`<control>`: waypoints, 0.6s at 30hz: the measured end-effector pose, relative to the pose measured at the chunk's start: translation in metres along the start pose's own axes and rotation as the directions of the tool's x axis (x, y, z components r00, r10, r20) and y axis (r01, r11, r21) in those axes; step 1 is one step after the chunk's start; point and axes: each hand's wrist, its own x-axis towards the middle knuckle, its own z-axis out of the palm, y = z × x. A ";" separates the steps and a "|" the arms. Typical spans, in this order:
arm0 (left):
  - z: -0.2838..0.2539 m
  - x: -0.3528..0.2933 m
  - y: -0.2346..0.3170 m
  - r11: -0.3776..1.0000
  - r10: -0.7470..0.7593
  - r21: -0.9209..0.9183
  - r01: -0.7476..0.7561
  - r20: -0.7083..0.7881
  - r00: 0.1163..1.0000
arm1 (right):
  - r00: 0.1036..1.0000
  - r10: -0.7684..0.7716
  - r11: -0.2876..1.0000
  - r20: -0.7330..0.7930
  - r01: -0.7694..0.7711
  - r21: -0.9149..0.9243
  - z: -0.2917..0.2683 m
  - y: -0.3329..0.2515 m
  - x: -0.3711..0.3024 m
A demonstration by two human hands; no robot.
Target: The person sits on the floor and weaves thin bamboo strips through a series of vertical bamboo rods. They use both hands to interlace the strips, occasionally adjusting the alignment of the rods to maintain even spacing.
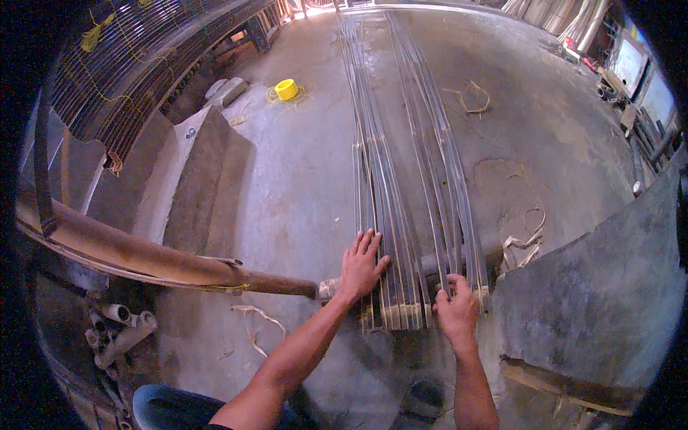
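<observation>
Grey floor (pixel 304 179) under long strips (pixel 384 183), yellow roll (pixel 286 89)

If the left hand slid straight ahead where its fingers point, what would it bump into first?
Probably the long strips just ahead: the left hand already seems to rest on their near part. How high they sit there is hard to tell.

Grey strips (pixel 383 179), bright yellow roll (pixel 286 89)
</observation>
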 end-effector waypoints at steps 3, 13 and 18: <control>0.002 -0.003 0.002 1.000 -0.011 -0.027 0.011 0.002 1.000 | 0.998 0.032 0.985 0.048 -0.040 0.169 -0.003 -0.023 -0.016; 0.005 -0.001 -0.004 1.000 0.004 0.008 -0.004 -0.024 1.000 | 0.997 -0.071 0.977 0.019 0.066 0.201 0.038 -0.007 -0.024; 0.003 -0.001 0.000 1.000 0.005 -0.028 -0.006 -0.034 0.999 | 0.994 -0.097 0.985 0.058 0.088 0.145 0.051 0.001 -0.014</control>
